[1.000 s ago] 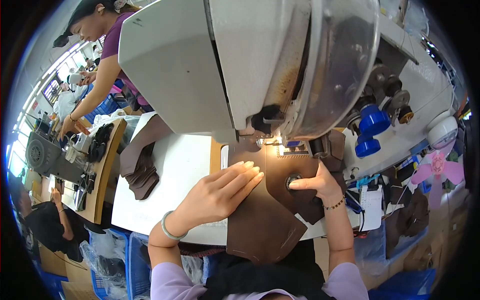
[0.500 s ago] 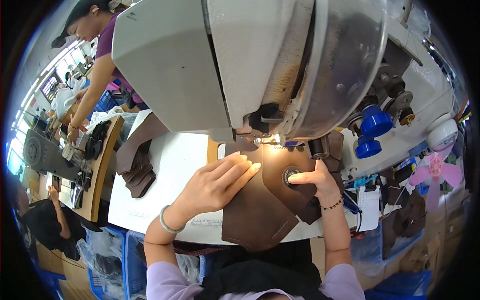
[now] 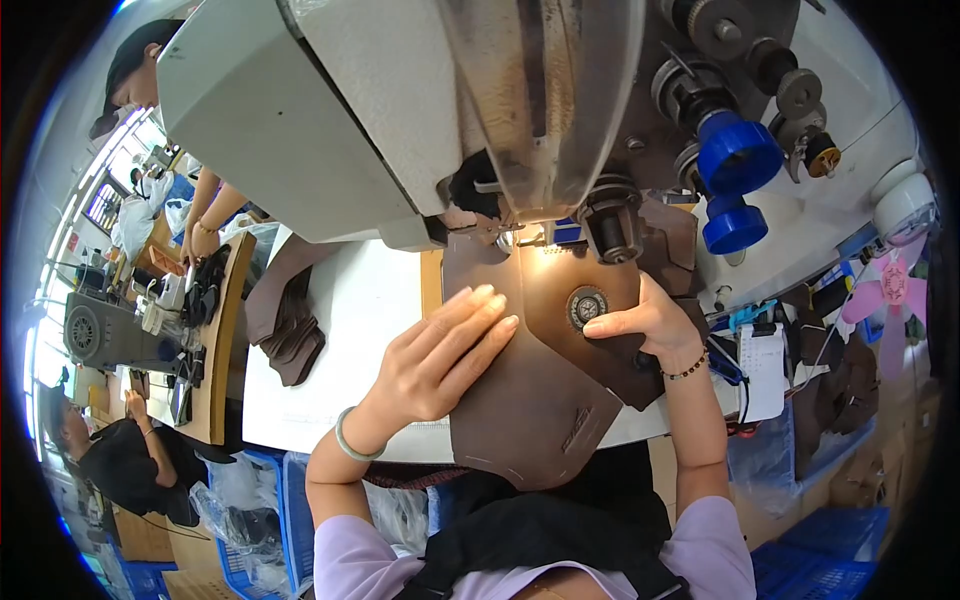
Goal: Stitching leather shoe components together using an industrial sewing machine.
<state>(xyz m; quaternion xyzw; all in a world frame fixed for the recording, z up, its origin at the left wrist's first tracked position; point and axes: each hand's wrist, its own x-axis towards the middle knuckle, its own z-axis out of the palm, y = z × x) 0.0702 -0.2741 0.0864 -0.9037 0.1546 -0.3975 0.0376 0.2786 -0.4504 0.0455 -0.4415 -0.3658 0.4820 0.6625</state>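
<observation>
A brown leather panel [image 3: 530, 405], seemingly of overlapping pieces, lies under the lit needle area [image 3: 528, 236] of a sewing machine [image 3: 270, 120]. My left hand [image 3: 430, 355] rests flat on the panel's left part, fingers stretched forward and close together. On the right side, my right hand [image 3: 660, 322] grips the panel's edge, with the thumb on top beside a round dark emblem [image 3: 587, 309]; its other fingers are mostly hidden beneath the leather. Stitch lines mark the panel's near end, which hangs over the table edge toward me.
Stacked brown leather pieces [image 3: 290, 345] lie left on the white table [image 3: 375, 300]. Blue knobs [image 3: 738, 155] jut from the machine's right side. A pink fan [image 3: 892, 285] and a white notepad [image 3: 762, 370] are at right. Blue crates [image 3: 262, 530] stand below. Two people work at left.
My view has shifted, so the machine sits higher in the picture. Both hands stay on the leather in nearly the same grip. The co-worker at far left has bent lower.
</observation>
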